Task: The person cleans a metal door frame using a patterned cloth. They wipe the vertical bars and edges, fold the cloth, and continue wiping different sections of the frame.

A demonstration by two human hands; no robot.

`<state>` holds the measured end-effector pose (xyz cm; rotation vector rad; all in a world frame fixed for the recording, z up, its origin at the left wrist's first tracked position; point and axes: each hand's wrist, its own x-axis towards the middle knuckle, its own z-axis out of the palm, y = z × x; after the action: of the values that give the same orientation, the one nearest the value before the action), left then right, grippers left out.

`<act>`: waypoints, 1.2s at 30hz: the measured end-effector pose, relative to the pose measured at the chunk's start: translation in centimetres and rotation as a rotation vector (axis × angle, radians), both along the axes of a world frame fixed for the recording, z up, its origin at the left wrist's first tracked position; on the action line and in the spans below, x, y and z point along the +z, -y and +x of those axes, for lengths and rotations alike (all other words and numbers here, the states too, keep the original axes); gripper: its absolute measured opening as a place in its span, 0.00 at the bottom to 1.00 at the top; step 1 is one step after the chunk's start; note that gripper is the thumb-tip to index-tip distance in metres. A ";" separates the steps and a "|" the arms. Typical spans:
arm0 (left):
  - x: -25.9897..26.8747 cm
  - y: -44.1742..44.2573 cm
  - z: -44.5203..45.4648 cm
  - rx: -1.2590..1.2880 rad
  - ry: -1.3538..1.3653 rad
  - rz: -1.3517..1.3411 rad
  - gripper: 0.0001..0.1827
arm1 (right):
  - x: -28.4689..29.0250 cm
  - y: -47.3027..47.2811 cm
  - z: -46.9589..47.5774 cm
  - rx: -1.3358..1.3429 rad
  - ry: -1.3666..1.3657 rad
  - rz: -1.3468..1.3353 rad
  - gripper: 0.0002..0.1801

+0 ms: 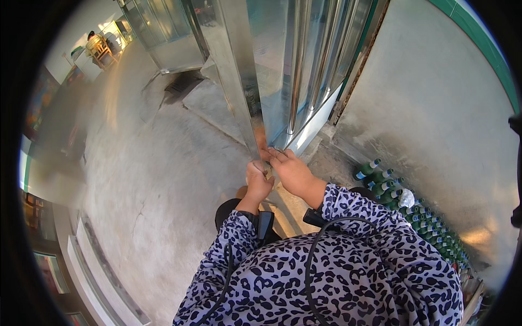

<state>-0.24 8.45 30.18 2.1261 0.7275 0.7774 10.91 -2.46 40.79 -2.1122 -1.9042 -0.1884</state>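
Observation:
A tall polished metal door leaf stands swung open before me, its narrow edge towards my body. My left hand is curled around that edge, with the thumb on the right side. Just right of it, my right hand reaches to the inner face, fingers bent and close together. A small dark part, perhaps a latch, shows by the right fingertips; the fingers hide most of it. Vertical metal bars run along the panelled inner face.
Many green glass bottles stand along the wall at the right, with a crumpled white bag on top. A second metal door leaf is farther off. White step-like slabs lie at lower left on the concrete floor.

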 end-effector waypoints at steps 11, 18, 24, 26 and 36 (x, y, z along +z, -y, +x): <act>0.2 0.2 0.0 0.028 0.031 -0.129 0.31 | 0.8 0.0 1.4 -0.030 -0.115 0.014 0.26; 0.7 0.4 -0.6 -0.015 -0.098 -0.020 0.31 | 0.5 0.9 2.8 -0.212 -0.070 0.090 0.27; 0.8 0.3 -0.6 -0.034 -0.017 -0.025 0.30 | 0.1 0.8 0.3 -0.008 -0.165 0.167 0.30; 0.8 0.4 -0.8 -0.052 -0.031 0.068 0.30 | 0.1 1.3 -0.5 0.037 -0.286 0.085 0.32; 0.8 0.4 -1.0 -0.007 -0.021 -0.007 0.30 | 0.5 2.0 3.8 -0.214 -0.235 0.188 0.28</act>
<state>-1.28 8.02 30.97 2.1321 0.7327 0.7483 14.76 -4.49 41.31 -2.1037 -1.4698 -0.1491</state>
